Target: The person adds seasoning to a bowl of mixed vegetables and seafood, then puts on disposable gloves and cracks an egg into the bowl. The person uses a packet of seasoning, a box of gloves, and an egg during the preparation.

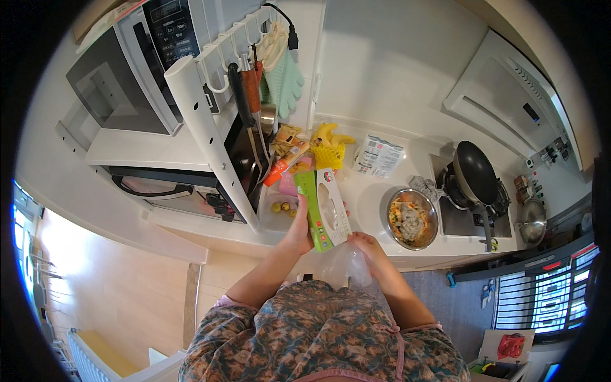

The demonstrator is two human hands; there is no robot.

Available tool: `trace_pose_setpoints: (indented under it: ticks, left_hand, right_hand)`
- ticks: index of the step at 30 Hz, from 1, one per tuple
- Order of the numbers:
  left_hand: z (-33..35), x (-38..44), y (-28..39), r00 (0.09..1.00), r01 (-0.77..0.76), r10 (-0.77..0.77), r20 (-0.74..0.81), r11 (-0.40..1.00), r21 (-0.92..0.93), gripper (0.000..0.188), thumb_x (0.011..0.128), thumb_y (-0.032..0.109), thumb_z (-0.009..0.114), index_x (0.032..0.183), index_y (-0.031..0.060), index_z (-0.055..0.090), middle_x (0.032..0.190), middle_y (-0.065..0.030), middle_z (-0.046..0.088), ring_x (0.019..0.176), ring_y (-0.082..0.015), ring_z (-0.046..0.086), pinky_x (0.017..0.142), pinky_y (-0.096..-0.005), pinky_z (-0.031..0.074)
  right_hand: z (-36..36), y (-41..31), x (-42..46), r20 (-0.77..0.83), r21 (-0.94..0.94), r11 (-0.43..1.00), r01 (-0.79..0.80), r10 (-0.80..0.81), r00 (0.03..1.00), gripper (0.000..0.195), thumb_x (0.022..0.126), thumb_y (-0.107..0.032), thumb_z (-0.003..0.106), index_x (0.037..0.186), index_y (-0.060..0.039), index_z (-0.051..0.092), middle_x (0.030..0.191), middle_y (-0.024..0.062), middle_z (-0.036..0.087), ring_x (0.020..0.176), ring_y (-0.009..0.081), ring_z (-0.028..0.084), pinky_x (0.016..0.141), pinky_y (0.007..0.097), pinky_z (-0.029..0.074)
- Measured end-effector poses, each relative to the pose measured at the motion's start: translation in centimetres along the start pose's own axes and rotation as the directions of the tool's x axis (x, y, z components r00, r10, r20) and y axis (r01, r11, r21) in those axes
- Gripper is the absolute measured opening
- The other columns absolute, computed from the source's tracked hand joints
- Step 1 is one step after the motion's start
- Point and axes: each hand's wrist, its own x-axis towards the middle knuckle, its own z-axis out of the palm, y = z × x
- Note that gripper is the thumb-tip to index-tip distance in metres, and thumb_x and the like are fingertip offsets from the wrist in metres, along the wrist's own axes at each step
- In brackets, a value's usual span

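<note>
My left hand (300,231) grips a green and white carton (313,205) with an oval window, tilted in front of me at the counter edge. Its fingertips show past the carton's far side. At the carton's near corner, my right hand (366,246) pinches thin clear plastic (341,267), which hangs down before my apron; whether it is a bag or a glove I cannot tell. To the right stands a steel mixing bowl (435,223) holding shredded vegetables topped with a grey, paste-like lump (411,223).
A wok (475,172) tilts over the stove (453,224), its handle pointing towards me. Behind the carton lie bananas (327,136), food packets (289,160) and a printed pouch (378,156). A white shelf rack (200,114) with hanging utensils rises on the left.
</note>
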Motion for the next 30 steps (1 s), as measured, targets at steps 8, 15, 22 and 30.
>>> trace_pose_setpoints:
  ticks: [8, 15, 22, 30]
  left_hand:
    - [-4.2, 0.4, -2.8, 0.945, 0.038, 0.029, -0.325, 0.979, 0.2, 0.078, 0.09, 0.065, 0.035, 0.143, 0.011, 0.013, 0.133, -0.0125, 0.044, 0.118, -0.0276, 0.048, 0.101, -0.0444, 0.035]
    - [-6.3, -3.8, -4.5, 0.857, 0.096, 0.054, -0.513, 0.96, 0.263, 0.054, 0.096, 0.042, 0.043, 0.136, 0.0094, 0.028, 0.127, -0.015, 0.05, 0.115, -0.0279, 0.051, 0.098, -0.0437, 0.041]
    - [-7.2, -3.1, -5.8, 0.941, 0.213, -0.014, -0.338, 0.8, 0.561, 0.041, 0.097, 0.037, 0.046, 0.125, 0.0071, 0.047, 0.115, -0.0086, 0.057, 0.106, -0.0198, 0.055, 0.09, -0.0353, 0.045]
    - [-2.0, 3.9, -6.0, 0.979, 0.131, -0.017, -0.205, 0.819, 0.558, 0.031, 0.094, 0.027, 0.057, 0.115, 0.0046, 0.057, 0.1, -0.0003, 0.064, 0.086, -0.0097, 0.058, 0.08, -0.023, 0.044]
  right_hand:
    - [-5.2, 0.1, 4.7, -0.368, 0.271, 0.961, 0.05, 0.056, 0.928, 0.034, 0.083, -0.024, 0.064, 0.104, 0.0026, 0.06, 0.095, 0.0138, 0.064, 0.085, 0.0234, 0.062, 0.075, 0.035, 0.05]
    - [-13.1, 4.7, 14.0, -0.547, -0.244, 0.969, -0.039, -0.104, 0.831, 0.038, 0.087, -0.028, 0.062, 0.104, 0.0053, 0.057, 0.086, 0.0078, 0.059, 0.074, 0.0158, 0.055, 0.061, 0.0313, 0.045]
    - [-8.0, 0.1, 7.1, -0.339, -0.035, 0.985, 0.17, -0.172, 0.925, 0.028, 0.092, -0.02, 0.058, 0.113, -0.003, 0.054, 0.077, -0.0006, 0.057, 0.065, 0.0093, 0.052, 0.058, 0.0248, 0.042]
    - [-2.3, -6.1, -2.2, -0.066, -0.118, 0.911, 0.395, -0.404, 0.912, 0.052, 0.089, -0.003, 0.055, 0.138, -0.0119, 0.038, 0.1, 0.0003, 0.063, 0.088, 0.0051, 0.054, 0.076, 0.0197, 0.042]
